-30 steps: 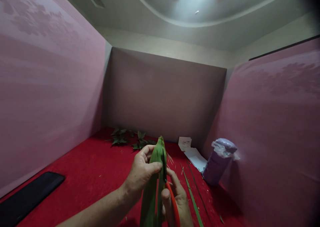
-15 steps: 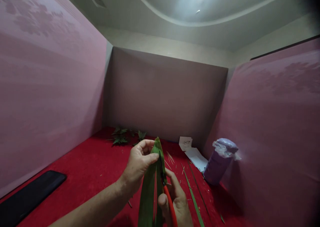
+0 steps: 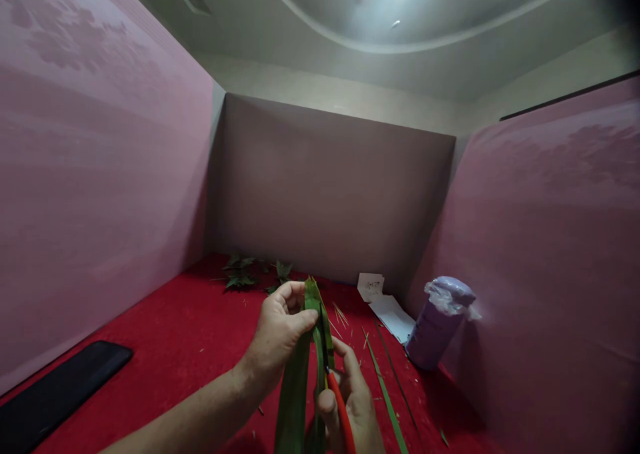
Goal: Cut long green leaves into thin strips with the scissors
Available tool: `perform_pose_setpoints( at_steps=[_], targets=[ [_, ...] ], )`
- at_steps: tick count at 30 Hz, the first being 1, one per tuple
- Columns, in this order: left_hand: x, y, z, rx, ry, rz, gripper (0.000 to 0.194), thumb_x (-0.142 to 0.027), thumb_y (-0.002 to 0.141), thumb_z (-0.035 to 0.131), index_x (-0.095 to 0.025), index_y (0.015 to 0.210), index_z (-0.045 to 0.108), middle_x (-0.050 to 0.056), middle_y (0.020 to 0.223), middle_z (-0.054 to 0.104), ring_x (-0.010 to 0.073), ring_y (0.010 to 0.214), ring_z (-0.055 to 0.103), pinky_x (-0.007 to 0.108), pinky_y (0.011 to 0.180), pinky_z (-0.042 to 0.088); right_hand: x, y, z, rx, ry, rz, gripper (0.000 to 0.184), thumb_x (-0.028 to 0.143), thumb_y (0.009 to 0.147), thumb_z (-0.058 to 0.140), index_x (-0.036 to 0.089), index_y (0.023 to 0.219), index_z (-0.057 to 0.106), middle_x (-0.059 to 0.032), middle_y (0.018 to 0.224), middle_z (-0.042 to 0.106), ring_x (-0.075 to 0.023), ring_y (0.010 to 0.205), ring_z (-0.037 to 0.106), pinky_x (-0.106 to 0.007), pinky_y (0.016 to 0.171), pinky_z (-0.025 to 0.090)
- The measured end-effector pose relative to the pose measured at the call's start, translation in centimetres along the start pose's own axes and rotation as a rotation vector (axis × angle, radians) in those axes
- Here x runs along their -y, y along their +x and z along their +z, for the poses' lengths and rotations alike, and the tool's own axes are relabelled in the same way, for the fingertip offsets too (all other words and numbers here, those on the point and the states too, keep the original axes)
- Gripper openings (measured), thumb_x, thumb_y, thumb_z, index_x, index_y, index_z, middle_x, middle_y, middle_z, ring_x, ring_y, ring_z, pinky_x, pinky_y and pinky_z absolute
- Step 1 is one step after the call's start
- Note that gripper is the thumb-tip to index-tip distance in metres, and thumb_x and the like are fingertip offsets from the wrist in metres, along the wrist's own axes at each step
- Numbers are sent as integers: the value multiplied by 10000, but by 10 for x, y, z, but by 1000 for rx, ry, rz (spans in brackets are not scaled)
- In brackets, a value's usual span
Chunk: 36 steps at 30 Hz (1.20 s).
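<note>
A long green leaf (image 3: 293,394) stands upright in front of me, its tip pinched between the thumb and fingers of my left hand (image 3: 280,324). It is split lengthwise, and a narrower strip hangs at its right side. My right hand (image 3: 353,394) is wrapped round a pair of scissors (image 3: 341,404) with orange-red handles. Their dark blades point upward along the leaf's right edge, close below my left thumb. Part of the handles is hidden by my right fingers and the frame's bottom edge.
Red cloth (image 3: 190,347) covers the surface. A black phone-like slab (image 3: 65,391) lies at left, leafy sprigs (image 3: 241,279) at the back. On the right are white papers (image 3: 393,317), a purple cylindrical package (image 3: 437,324), cut green strips (image 3: 385,394) and thin sticks (image 3: 341,315).
The narrow strip at the leaf's right has bent and spread away near the blades. The leaf's tip has shifted slightly left; both hands stay nearly in place.
</note>
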<state>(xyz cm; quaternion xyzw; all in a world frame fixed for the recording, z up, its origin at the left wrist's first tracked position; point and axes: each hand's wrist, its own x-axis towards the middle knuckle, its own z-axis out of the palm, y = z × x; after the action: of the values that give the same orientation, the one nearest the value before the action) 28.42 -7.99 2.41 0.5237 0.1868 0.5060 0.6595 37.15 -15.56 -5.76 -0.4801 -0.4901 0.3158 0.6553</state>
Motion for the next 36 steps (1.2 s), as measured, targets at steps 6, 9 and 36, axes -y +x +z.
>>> perform_pose_setpoints(
  at_steps=[6,9,36],
  targets=[
    [-1,1,1,16,47,-34,276,-69,560,608,-137,820,543,21,741,610,132,670,558,240,605,457,2,1,0,-25,-7,-12,828,758,578,521,195,1168,378,67,541,386,-81,406,340,-185,376,302],
    [1,-1,2,32,48,-41,281,-61,571,590,-135,836,534,22,747,608,128,671,555,250,619,465,2,1,-1,-47,-21,-43,810,751,587,522,190,1156,393,71,517,365,-86,418,340,-180,381,284],
    [1,-2,4,-63,30,-47,323,-129,571,636,-147,873,525,-11,683,555,89,578,495,209,542,425,0,-1,-3,-21,-80,-5,909,793,561,485,157,1201,366,78,516,348,-82,398,345,-175,356,290]
  ],
)
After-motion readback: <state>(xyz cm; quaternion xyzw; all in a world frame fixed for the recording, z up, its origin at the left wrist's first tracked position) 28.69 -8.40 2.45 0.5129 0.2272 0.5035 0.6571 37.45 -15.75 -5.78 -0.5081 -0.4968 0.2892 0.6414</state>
